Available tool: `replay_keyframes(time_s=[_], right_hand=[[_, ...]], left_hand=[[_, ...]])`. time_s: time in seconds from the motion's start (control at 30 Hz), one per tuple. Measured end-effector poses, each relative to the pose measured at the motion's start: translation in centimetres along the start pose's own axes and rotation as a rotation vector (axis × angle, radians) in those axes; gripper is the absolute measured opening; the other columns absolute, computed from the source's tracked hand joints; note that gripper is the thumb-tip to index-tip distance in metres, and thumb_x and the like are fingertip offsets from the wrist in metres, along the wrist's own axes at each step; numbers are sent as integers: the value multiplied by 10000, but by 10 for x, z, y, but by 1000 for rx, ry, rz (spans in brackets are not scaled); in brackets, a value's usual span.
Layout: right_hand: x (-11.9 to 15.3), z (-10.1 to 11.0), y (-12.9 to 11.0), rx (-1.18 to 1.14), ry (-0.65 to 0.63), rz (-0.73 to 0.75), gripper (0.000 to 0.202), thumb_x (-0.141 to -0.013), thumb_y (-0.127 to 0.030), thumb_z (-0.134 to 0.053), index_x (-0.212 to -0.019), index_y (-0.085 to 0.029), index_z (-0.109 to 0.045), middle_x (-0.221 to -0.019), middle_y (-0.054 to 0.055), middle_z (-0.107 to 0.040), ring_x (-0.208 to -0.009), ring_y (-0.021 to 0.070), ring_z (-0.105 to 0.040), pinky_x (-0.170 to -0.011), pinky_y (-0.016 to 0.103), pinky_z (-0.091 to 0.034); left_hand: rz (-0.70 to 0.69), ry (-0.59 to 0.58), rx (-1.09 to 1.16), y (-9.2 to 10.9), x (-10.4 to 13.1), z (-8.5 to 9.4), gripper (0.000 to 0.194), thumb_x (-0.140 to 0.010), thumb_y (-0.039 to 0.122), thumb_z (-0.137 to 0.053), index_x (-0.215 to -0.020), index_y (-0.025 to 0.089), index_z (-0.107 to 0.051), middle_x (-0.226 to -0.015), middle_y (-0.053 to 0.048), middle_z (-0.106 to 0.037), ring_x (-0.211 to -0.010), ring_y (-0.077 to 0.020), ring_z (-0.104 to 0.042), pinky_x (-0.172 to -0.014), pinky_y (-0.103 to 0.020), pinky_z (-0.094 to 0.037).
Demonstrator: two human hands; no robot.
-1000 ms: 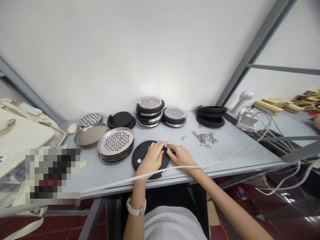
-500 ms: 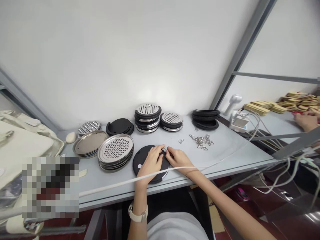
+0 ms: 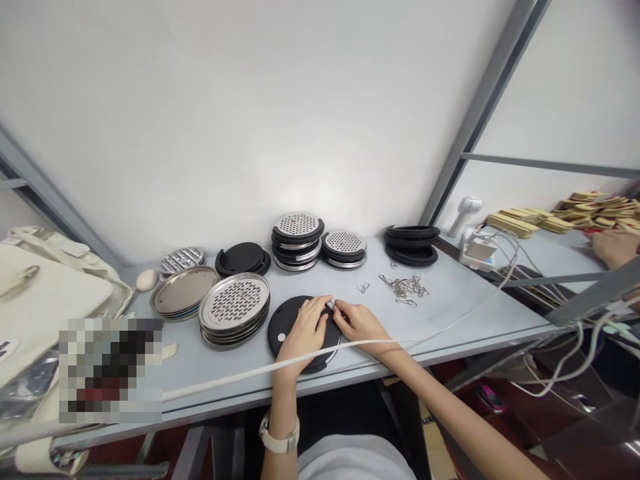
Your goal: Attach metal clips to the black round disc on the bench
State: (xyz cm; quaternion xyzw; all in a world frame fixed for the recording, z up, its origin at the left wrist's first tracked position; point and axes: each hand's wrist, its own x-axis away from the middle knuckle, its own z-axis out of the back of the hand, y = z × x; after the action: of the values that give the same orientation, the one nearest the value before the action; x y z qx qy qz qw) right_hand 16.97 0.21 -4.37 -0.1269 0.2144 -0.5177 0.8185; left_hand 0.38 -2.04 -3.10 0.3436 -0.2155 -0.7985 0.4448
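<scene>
A round black disc (image 3: pixel 289 313) with a white dot lies near the table's front edge. My left hand (image 3: pixel 305 333) presses on its top, fingers reaching to its upper right rim. There my right hand (image 3: pixel 357 325) pinches a small metal clip (image 3: pixel 331 305), mostly hidden by the fingertips. Behind and to the right of my hands are a loose clip (image 3: pixel 363 287) and a heap of metal clips (image 3: pixel 407 285). A stack of round metal grater plates (image 3: pixel 239 303) stands left of the disc.
Along the back stand plain metal plates (image 3: pixel 184 291), black discs (image 3: pixel 243 258), two stacks with perforated tops (image 3: pixel 299 225) and black rings (image 3: pixel 412 254). A white cable (image 3: pixel 240 378) crosses in front. At right are a charger (image 3: pixel 481 247), yellowish pieces (image 3: pixel 513 223) and another person's hand (image 3: pixel 614 248).
The view has shifted slightly, so the table sits a little lower. My hands stay at the disc's upper right rim, with only slight finger movement.
</scene>
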Motion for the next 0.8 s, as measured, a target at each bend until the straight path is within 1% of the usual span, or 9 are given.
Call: replay_keyframes(time_s=[0.17,0.5,0.63,0.8], right_hand=[[0,-1,1,6,-3,8,255,-942,-286,-325,-897,-181,-553,-723,39,-647,-597,131,-568,-565,229,-280],[-1,0,0,35,-13,8,260,-945,-284,-317,-936,-178,-555,-737,46,-660,-607,141,-588,-566,235,-279],[0,0,1,22,-13,12,267,-944,-283,-320,-916,-174,-562,-730,48,-657,-602,134,-578,-568,230,-284],[0,2,-1,1,-12,-2,261,-928,-267,-337,-855,-171,-569,-679,37,-636,-560,122,-543,-546,221,-278]], left_hand=[[1,-14,-4,2,0,2,379,-923,140,-348,-1272,256,-435,-1310,-16,-516,-1234,-145,-440,-1133,-416,-235],[3,-8,5,3,0,3,379,-925,144,-352,-1274,263,-438,-1290,-17,-533,-1196,-155,-479,-1125,-426,-244],[-5,-20,27,3,0,3,391,-928,135,-339,-1287,262,-426,-1317,-8,-513,-1213,-144,-459,-1130,-403,-231],[-6,-40,52,4,0,3,429,-925,129,-328,-1324,271,-397,-1335,-9,-496,-1188,-158,-475,-1110,-404,-262]])
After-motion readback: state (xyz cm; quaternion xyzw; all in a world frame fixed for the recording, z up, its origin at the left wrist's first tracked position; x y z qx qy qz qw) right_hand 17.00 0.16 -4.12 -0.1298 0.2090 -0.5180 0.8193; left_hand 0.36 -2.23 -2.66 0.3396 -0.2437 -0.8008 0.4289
